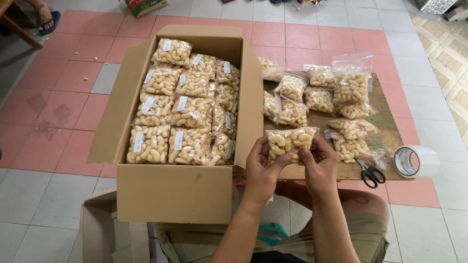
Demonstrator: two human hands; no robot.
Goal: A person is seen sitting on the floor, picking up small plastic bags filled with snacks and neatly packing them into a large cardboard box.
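Observation:
Both of my hands hold one small clear bag of pale curled snacks (288, 141) in front of me. My left hand (261, 168) grips its left side and my right hand (319, 163) pinches its right side. Just left of the hands stands an open cardboard box (170, 192) packed with several rows of the same bags, each with a white label. Several more filled bags (319, 100) lie on a low wooden board (390, 139) behind my hands.
Black-handled scissors (371, 174) lie at the board's near right edge, beside a roll of clear tape (416, 161). Another open carton (105, 234) sits at the lower left. A person's sandalled foot (46, 19) shows at the far top left on the tiled floor.

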